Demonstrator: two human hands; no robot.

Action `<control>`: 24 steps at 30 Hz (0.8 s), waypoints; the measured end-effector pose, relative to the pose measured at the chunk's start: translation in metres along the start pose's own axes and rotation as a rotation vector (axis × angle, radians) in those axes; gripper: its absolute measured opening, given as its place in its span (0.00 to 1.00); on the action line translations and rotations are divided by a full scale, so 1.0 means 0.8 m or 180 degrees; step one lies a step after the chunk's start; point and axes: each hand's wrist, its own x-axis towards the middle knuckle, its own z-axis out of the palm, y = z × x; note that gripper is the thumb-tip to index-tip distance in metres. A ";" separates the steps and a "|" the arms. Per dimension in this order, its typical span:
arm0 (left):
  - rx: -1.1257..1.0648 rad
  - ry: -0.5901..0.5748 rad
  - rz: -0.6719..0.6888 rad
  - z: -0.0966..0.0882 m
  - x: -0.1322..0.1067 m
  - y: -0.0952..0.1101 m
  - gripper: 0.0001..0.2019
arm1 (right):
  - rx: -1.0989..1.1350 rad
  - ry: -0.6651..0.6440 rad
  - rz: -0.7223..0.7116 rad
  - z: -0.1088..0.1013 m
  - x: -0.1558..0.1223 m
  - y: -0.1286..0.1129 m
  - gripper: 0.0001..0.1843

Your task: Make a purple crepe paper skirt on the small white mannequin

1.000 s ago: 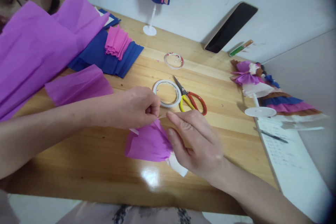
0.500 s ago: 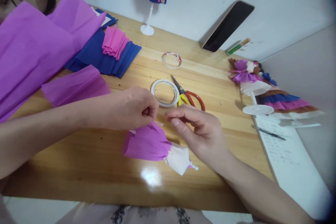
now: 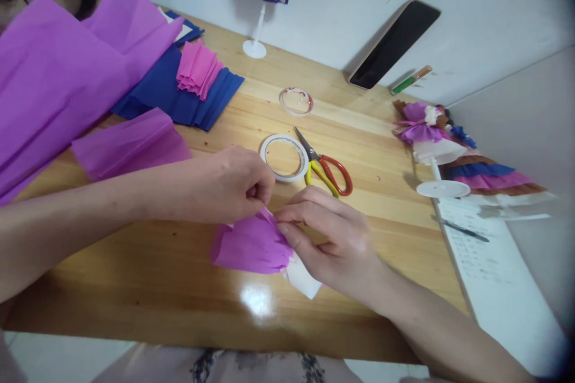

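Observation:
A small doll dress lies on its side on the table, with a purple crepe-paper skirt (image 3: 254, 246) and a white top (image 3: 302, 275). My left hand (image 3: 240, 185) is closed at the skirt's upper edge, its fingertips pinching the paper. From the right, my right hand (image 3: 330, 236) reaches over the white top and hides part of it. Its thumb and index finger are pressed together on the same upper edge, close to my left fingertips. A narrow pale strip shows along that edge between the hands.
Beyond my hands lie a white tape roll (image 3: 284, 157), scissors (image 3: 326, 167) and a smaller tape ring (image 3: 296, 102). Purple paper (image 3: 67, 78), folded blue paper (image 3: 179, 96) and a pink pleated piece (image 3: 200, 70) fill the left. Dressed dolls on stands (image 3: 444, 189), a phone (image 3: 395, 42) and a pen (image 3: 465, 230) are farther out.
My right hand has moved left and down to the skirt's edge, its thumb and index finger closing there. It now covers more of the white top. My left hand has stayed nearly still.

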 end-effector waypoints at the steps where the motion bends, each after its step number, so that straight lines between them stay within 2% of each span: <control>1: -0.0085 -0.0042 -0.0040 -0.001 0.001 -0.001 0.08 | 0.0002 0.0005 0.0005 0.000 0.000 0.000 0.09; 9: -0.1225 -0.0519 -0.0452 -0.007 0.005 -0.014 0.05 | 0.0082 0.0047 0.0077 0.002 -0.001 0.002 0.09; 14: -0.1423 -0.0667 -0.0764 -0.010 0.007 -0.014 0.04 | 0.0024 0.0075 0.0009 0.004 -0.002 0.001 0.08; 24: -0.1792 -0.0828 -0.0863 -0.010 0.008 -0.020 0.02 | 0.0084 0.0219 0.0061 0.003 0.000 -0.001 0.09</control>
